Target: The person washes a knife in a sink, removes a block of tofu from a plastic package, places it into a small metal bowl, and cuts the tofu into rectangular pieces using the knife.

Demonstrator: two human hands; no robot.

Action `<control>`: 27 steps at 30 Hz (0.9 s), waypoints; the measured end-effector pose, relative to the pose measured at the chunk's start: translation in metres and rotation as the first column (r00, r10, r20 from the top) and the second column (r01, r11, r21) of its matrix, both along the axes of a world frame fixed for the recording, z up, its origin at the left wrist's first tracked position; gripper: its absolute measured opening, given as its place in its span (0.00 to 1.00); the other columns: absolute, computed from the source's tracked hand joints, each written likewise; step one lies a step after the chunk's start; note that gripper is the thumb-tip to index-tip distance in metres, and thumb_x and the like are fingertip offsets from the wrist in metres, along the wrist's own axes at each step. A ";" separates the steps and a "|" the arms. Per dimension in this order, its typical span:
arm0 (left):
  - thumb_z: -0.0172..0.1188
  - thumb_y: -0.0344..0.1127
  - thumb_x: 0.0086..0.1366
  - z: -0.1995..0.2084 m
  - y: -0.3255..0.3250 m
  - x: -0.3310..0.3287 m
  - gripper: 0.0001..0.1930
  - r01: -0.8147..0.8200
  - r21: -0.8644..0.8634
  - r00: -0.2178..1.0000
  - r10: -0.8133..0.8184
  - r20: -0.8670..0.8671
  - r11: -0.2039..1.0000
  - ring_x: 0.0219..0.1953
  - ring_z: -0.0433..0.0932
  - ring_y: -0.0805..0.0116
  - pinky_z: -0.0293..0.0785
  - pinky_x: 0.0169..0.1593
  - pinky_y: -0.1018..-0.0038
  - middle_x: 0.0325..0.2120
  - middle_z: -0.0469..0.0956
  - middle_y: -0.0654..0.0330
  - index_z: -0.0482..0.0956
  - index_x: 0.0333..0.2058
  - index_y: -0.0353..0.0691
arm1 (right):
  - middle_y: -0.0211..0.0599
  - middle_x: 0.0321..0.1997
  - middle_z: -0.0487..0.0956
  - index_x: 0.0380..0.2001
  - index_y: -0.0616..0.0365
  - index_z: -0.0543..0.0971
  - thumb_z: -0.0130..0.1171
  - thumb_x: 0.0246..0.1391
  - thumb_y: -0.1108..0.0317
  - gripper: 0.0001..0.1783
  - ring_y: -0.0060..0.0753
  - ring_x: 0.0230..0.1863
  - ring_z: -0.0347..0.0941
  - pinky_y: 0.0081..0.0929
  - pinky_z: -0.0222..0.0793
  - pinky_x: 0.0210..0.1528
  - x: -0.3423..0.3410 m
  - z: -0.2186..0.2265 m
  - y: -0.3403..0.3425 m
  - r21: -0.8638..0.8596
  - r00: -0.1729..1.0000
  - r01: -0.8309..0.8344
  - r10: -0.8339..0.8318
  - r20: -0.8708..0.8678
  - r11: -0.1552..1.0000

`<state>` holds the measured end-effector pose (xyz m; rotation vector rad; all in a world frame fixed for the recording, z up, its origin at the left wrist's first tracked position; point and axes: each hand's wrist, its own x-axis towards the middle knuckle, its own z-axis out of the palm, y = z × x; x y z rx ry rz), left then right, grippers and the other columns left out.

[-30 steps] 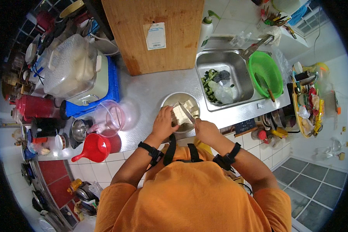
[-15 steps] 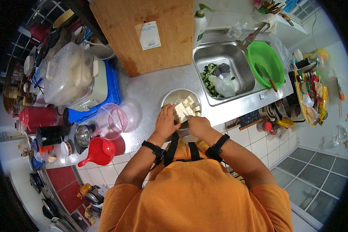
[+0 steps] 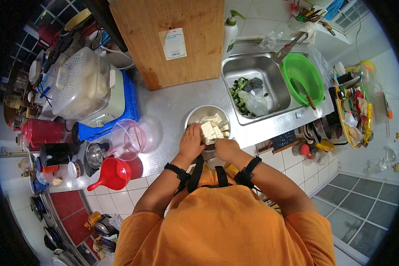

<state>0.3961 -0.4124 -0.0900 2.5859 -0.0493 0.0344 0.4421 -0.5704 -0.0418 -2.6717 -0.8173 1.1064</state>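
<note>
A round metal bowl [image 3: 191, 116] stands near the counter's front edge, holding several pale white blocks and cubes that look like tofu [image 3: 212, 129]. At the bowl's near left, my left hand [image 3: 191, 142] reaches over the rim, its fingers and thumb closed against the tofu. My right hand [image 3: 226, 150] is closed at the near right rim, beside the cubes. Whatever it grips is hidden by the fist.
A wooden board [image 3: 190, 44] leans behind the bowl. To the right, the sink [image 3: 277, 75] contains dark green cut pieces, a scrubber and a plastic bag; a green basin [image 3: 317, 75] holds a cleaver. Leftward are a clear jug [image 3: 125, 138], red ladle [image 3: 116, 173] and steamer [image 3: 82, 84].
The white cubes have shifted a little in the bowl, with some now leaning apart. Both hands keep nearly the same places, and the whole view has tilted slightly.
</note>
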 end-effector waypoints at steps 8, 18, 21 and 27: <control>0.69 0.31 0.38 0.000 0.001 0.002 0.42 0.001 -0.009 0.998 -0.002 -0.063 1.000 0.55 0.60 0.49 0.59 0.59 0.65 0.50 0.62 0.45 0.55 0.52 0.32 | 0.52 0.36 0.78 0.35 0.66 0.74 0.48 0.45 0.68 0.14 0.47 0.38 0.76 0.38 0.70 0.41 0.004 0.009 0.003 -0.051 0.997 0.006 -0.009 -0.074 0.999; 0.70 0.31 0.38 0.000 0.001 0.002 0.43 0.003 -0.002 0.999 -0.004 -0.045 1.000 0.55 0.60 0.49 0.59 0.59 0.65 0.51 0.61 0.45 0.55 0.53 0.32 | 0.49 0.37 0.79 0.32 0.63 0.79 0.52 0.43 0.69 0.13 0.45 0.38 0.77 0.39 0.72 0.38 0.001 0.009 -0.002 -0.132 0.993 -0.022 0.006 -0.115 0.991; 0.70 0.31 0.37 -0.001 0.001 0.003 0.44 -0.012 -0.001 0.999 0.012 -0.053 1.000 0.55 0.60 0.48 0.59 0.59 0.65 0.51 0.61 0.45 0.55 0.53 0.33 | 0.49 0.36 0.78 0.32 0.66 0.77 0.49 0.45 0.68 0.14 0.47 0.36 0.76 0.38 0.71 0.38 0.005 0.015 -0.006 -0.178 0.978 -0.154 0.124 -0.170 0.972; 0.70 0.31 0.38 -0.001 0.003 0.004 0.43 -0.006 -0.040 0.999 0.003 -0.052 0.999 0.56 0.60 0.49 0.59 0.59 0.64 0.52 0.60 0.47 0.55 0.53 0.34 | 0.47 0.30 0.79 0.26 0.63 0.79 0.49 0.40 0.67 0.13 0.46 0.32 0.77 0.38 0.72 0.35 0.019 0.035 -0.012 -0.051 0.964 -0.251 0.244 -0.104 0.967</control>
